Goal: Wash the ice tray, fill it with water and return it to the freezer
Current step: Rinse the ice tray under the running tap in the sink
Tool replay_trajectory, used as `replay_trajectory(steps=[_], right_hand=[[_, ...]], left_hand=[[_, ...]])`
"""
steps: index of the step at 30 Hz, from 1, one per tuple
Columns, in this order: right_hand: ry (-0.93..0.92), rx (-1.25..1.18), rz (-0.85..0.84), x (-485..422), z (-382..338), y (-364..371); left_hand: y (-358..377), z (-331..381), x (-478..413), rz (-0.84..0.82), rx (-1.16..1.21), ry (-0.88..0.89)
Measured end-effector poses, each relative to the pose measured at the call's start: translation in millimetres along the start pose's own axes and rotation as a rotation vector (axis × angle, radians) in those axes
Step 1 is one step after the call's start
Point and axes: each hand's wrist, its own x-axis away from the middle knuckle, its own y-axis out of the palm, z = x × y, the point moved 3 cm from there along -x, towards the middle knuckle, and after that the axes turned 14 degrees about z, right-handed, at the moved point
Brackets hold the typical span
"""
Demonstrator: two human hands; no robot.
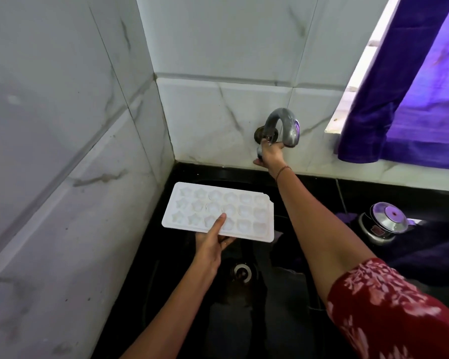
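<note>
A white ice tray (246,206) with star and round moulds is held level over the black sink (166,268). My left hand (213,242) grips its near edge, thumb on top, fingers beneath. My right hand (268,154) reaches to the back wall and is closed around the handle of the curved metal tap (283,123). No water is seen running from the spout. The drain (242,272) lies below the tray.
Marble-look tiled walls (62,151) close in at the left and back. A steel pressure cooker lid (385,221) sits on the dark counter at the right. A purple curtain (412,86) hangs over the window at the upper right.
</note>
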Motion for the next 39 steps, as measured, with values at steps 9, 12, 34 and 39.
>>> replay_trajectory(steps=[9, 12, 34, 39], right_hand=[[-0.16, 0.158, 0.166, -2, 3, 4], [-0.155, 0.129, 0.179, -1, 3, 7], [0.174, -0.166, -0.222, 34, 47, -48], [0.312, -0.142, -0.348, 42, 45, -62]], left_hand=[[14, -13, -6, 0.032, -0.005, -0.04], [16, -15, -4, 0.044, 0.0, -0.043], [14, -34, 0, 0.032, -0.032, -0.015], [19, -36, 1, 0.05, -0.034, -0.027]])
